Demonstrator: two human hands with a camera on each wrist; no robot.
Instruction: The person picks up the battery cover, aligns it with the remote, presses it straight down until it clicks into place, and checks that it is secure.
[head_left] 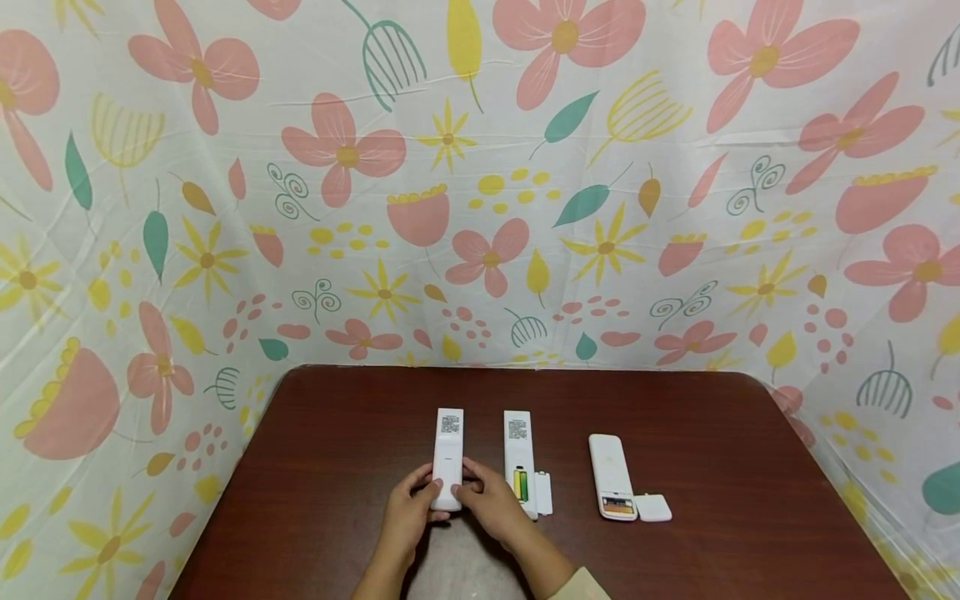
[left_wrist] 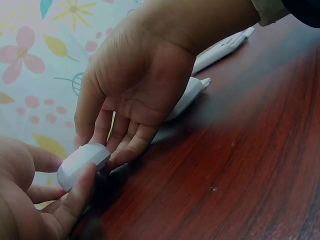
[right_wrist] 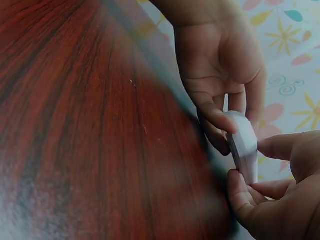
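Observation:
A white remote control (head_left: 449, 454) lies back side up between my hands, its printed label at the far end. My left hand (head_left: 406, 512) grips its near end from the left, thumb on the back face. From the right, my right hand (head_left: 491, 500) pinches the same end, thumb also on the back. Both wrist views show the rounded end of the remote (left_wrist: 82, 164) between the fingers of both hands. No battery shows in this remote; its back looks closed.
Right of my hands lies a second white remote (head_left: 518, 442) with green batteries exposed and its cover (head_left: 543, 493) beside it. Farther right, a third remote (head_left: 611, 467) shows batteries, with a loose cover (head_left: 653, 507) at its end. A floral cloth (head_left: 480, 325) stands behind the brown table (head_left: 337, 433).

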